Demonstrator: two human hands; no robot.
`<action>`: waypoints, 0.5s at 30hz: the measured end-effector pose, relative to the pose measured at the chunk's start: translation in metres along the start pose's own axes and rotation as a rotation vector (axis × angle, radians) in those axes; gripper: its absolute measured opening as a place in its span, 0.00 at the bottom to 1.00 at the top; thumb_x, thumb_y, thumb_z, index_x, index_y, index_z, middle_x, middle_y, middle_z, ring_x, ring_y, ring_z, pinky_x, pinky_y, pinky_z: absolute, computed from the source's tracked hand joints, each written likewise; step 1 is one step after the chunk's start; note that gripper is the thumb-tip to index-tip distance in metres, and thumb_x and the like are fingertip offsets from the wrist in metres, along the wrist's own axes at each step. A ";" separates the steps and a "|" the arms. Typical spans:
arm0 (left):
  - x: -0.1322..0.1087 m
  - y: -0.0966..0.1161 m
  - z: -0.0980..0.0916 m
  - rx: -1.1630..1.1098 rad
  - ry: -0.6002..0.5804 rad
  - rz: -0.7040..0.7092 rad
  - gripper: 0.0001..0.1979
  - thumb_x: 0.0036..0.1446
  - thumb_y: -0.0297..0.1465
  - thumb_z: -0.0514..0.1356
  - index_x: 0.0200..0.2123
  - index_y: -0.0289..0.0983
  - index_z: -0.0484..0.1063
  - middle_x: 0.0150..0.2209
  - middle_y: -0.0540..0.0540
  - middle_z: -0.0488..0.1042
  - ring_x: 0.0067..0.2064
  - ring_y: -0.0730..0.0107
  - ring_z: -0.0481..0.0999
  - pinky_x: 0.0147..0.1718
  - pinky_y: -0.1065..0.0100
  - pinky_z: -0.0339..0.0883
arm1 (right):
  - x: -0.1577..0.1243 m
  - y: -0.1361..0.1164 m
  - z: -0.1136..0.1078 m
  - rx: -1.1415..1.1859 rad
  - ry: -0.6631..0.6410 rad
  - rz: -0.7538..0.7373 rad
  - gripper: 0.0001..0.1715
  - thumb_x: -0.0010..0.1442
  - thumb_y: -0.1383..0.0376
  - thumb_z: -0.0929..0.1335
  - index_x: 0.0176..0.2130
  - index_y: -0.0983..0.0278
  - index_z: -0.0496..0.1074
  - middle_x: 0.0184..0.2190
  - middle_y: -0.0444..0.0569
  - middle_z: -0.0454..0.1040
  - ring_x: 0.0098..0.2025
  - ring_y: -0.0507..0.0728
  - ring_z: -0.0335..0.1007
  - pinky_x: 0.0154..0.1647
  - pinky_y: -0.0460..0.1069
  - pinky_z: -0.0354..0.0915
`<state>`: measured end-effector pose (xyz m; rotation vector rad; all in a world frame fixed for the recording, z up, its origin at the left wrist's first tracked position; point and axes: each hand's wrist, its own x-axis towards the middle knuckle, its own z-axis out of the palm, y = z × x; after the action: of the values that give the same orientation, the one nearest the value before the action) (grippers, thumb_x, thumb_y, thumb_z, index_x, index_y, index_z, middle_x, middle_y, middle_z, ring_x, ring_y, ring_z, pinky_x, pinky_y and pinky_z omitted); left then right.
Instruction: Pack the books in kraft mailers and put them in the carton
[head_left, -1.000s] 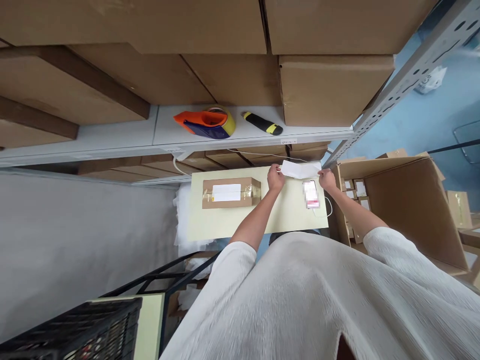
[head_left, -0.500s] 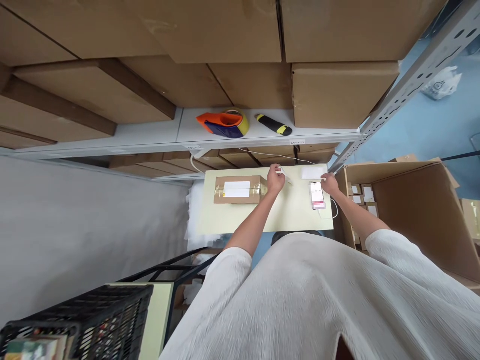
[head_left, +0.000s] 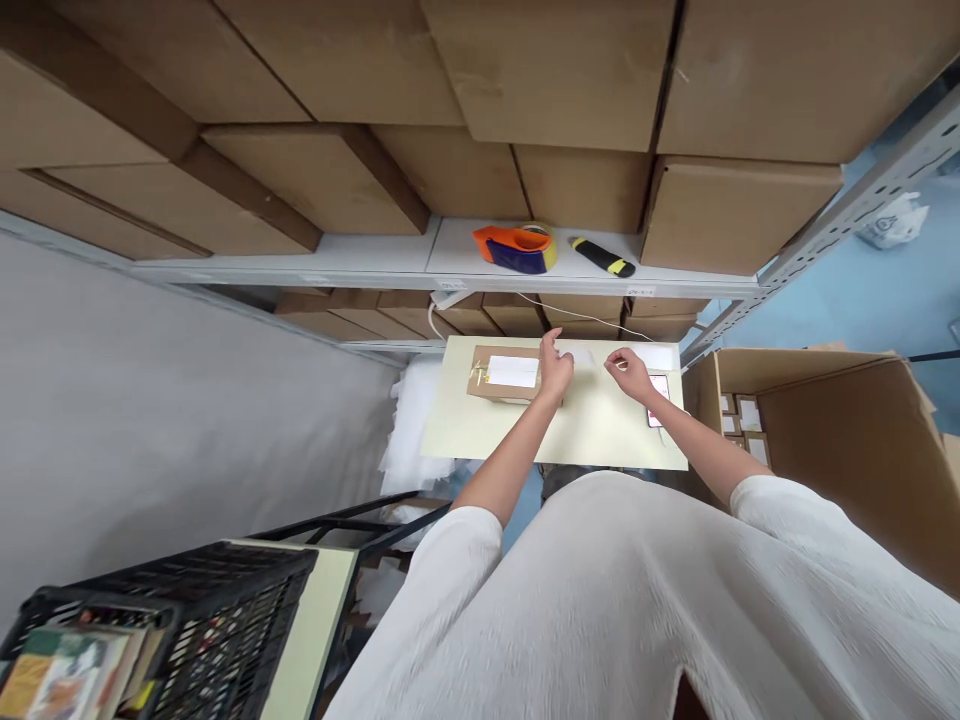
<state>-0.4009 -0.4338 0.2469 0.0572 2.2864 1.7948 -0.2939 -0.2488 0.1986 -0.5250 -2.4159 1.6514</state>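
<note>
My left hand (head_left: 556, 370) is beside the right end of a taped cardboard box (head_left: 480, 372), which lies on a pale yellow table and bears a white label (head_left: 513, 372). A white slip (head_left: 577, 356), seemingly a label, extends to the right from its fingers. To the right of the slip, my right hand (head_left: 628, 374) has its fingertips pinched together; a tiny pale bit shows there, too small to name. The right forearm passes over a lit phone (head_left: 658, 385). Behind the phone lies a white paper pad (head_left: 655, 356).
Above the table (head_left: 450, 430), a shelf of cardboard boxes (head_left: 585, 185) also holds a tape dispenser (head_left: 517, 248) and a yellow-black cutter (head_left: 602, 257). A large open carton (head_left: 832, 430) stands right. A black crate (head_left: 232, 640) with books is lower left.
My right hand has moved left, from the white pad toward my left hand. My left hand's index finger is now raised, and the white slip shows flatter. The view has shifted left.
</note>
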 end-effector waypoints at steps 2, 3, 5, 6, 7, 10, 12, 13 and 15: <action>0.003 0.000 -0.019 -0.029 0.014 -0.004 0.36 0.51 0.17 0.61 0.63 0.47 0.71 0.69 0.43 0.73 0.73 0.55 0.70 0.70 0.55 0.69 | 0.002 -0.018 0.010 0.031 0.008 -0.028 0.15 0.66 0.49 0.71 0.40 0.57 0.73 0.47 0.51 0.80 0.49 0.62 0.77 0.59 0.62 0.74; 0.005 0.001 -0.029 -0.050 0.011 -0.001 0.36 0.51 0.16 0.60 0.62 0.47 0.71 0.68 0.43 0.73 0.73 0.56 0.71 0.70 0.55 0.69 | 0.003 -0.027 0.016 0.043 0.004 -0.039 0.15 0.65 0.49 0.71 0.40 0.57 0.73 0.46 0.50 0.80 0.49 0.62 0.78 0.60 0.62 0.74; 0.010 0.001 -0.049 -0.093 -0.007 0.011 0.36 0.50 0.16 0.59 0.62 0.46 0.71 0.67 0.43 0.75 0.72 0.57 0.72 0.70 0.55 0.69 | 0.002 -0.044 0.029 0.066 -0.008 -0.048 0.17 0.64 0.47 0.72 0.40 0.57 0.73 0.45 0.50 0.81 0.49 0.62 0.78 0.59 0.62 0.74; 0.013 0.002 -0.058 -0.107 -0.015 0.016 0.36 0.50 0.16 0.59 0.62 0.46 0.70 0.66 0.43 0.76 0.72 0.57 0.73 0.70 0.55 0.70 | 0.001 -0.052 0.037 0.084 -0.013 -0.043 0.19 0.64 0.45 0.72 0.40 0.57 0.72 0.45 0.50 0.81 0.49 0.62 0.78 0.59 0.61 0.74; 0.016 0.002 -0.068 -0.117 -0.019 0.016 0.36 0.50 0.16 0.59 0.62 0.46 0.70 0.65 0.43 0.76 0.71 0.58 0.74 0.70 0.55 0.70 | 0.000 -0.060 0.045 0.109 -0.016 -0.032 0.21 0.66 0.43 0.71 0.41 0.57 0.72 0.45 0.51 0.82 0.49 0.62 0.78 0.59 0.61 0.74; 0.027 0.002 -0.097 -0.132 -0.014 -0.015 0.35 0.51 0.17 0.58 0.61 0.45 0.70 0.64 0.43 0.77 0.69 0.58 0.76 0.68 0.56 0.72 | -0.007 -0.082 0.072 0.191 -0.023 -0.014 0.26 0.70 0.39 0.66 0.48 0.57 0.73 0.49 0.53 0.83 0.51 0.62 0.79 0.58 0.61 0.74; 0.035 -0.001 -0.116 -0.145 -0.013 -0.046 0.35 0.51 0.17 0.58 0.61 0.45 0.70 0.64 0.41 0.78 0.69 0.58 0.76 0.66 0.56 0.73 | -0.012 -0.094 0.091 0.185 -0.024 -0.039 0.28 0.68 0.39 0.69 0.54 0.56 0.73 0.53 0.54 0.82 0.53 0.62 0.79 0.59 0.61 0.74; 0.039 -0.003 -0.124 -0.149 -0.018 -0.056 0.35 0.50 0.17 0.58 0.61 0.44 0.70 0.64 0.41 0.78 0.69 0.58 0.76 0.66 0.56 0.73 | -0.014 -0.099 0.100 0.155 -0.021 -0.057 0.30 0.65 0.41 0.73 0.56 0.56 0.72 0.54 0.54 0.82 0.54 0.63 0.79 0.60 0.61 0.73; 0.046 -0.007 -0.141 -0.143 -0.041 -0.068 0.36 0.50 0.17 0.59 0.62 0.44 0.70 0.64 0.40 0.78 0.68 0.57 0.77 0.64 0.57 0.74 | -0.016 -0.106 0.120 0.082 -0.012 -0.081 0.33 0.58 0.46 0.78 0.57 0.56 0.73 0.55 0.54 0.82 0.54 0.63 0.78 0.62 0.62 0.73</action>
<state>-0.4743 -0.5622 0.2638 -0.0078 2.1005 1.8982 -0.3389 -0.3931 0.2527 -0.4002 -2.3332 1.7160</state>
